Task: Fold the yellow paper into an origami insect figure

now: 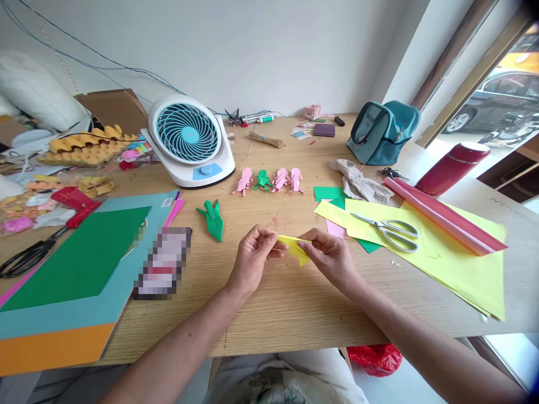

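A small folded yellow paper (296, 247) is held just above the wooden table (269, 303), in front of me. My left hand (252, 259) pinches its left end with curled fingers. My right hand (330, 257) pinches its right end the same way. A green folded paper figure (214, 219) lies on the table just beyond my left hand. Further back a row of small folded figures, pink (244, 180) and green (263, 179), sits in front of a white and blue desk fan (188, 140).
Yellow sheets (463, 264) with scissors (389, 230) and a pink paper roll (442, 216) lie at right. Green, blue and orange sheets (80, 269) lie at left, with black scissors (25, 257). A teal bag (381, 132) and red flask (452, 167) stand behind.
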### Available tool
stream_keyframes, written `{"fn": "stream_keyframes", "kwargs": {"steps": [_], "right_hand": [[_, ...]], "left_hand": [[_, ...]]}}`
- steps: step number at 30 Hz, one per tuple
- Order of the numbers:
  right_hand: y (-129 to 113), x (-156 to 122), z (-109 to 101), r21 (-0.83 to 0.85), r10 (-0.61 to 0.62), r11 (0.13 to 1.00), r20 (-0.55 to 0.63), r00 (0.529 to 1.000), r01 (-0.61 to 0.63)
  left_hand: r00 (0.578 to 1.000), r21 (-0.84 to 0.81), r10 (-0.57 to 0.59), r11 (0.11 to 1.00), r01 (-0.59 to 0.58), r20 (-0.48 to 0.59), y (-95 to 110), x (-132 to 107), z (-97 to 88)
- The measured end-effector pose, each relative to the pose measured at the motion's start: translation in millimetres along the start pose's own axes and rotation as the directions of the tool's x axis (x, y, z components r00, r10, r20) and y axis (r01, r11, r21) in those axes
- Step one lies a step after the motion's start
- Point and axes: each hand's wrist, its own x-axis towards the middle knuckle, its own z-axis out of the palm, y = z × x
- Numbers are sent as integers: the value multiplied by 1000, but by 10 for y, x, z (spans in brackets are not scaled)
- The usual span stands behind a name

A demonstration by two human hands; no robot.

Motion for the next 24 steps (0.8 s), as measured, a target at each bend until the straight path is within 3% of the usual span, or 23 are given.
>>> {"fn": "stream_keyframes", "kwargs": {"steps": [3, 8, 16, 24], "right_hand": [[-61, -8, -10, -80, -101, 992, -35, 994, 98], [-117, -15, -27, -188, -209, 961, -23, 978, 201], [-139, -2, -36, -205, -237, 950, 15, 971, 235], [-168, -4, -24, -237, -230, 942, 69, 971, 240]], "left_hand": [[1000, -19, -5, 1000, 5, 4, -23, 15, -10], [999, 109, -9, 994, 4, 54, -36, 41, -43], [993, 235, -12, 972, -15, 114, -34, 0, -2], [977, 460, 150, 864, -205, 154, -13, -46, 33]]}}
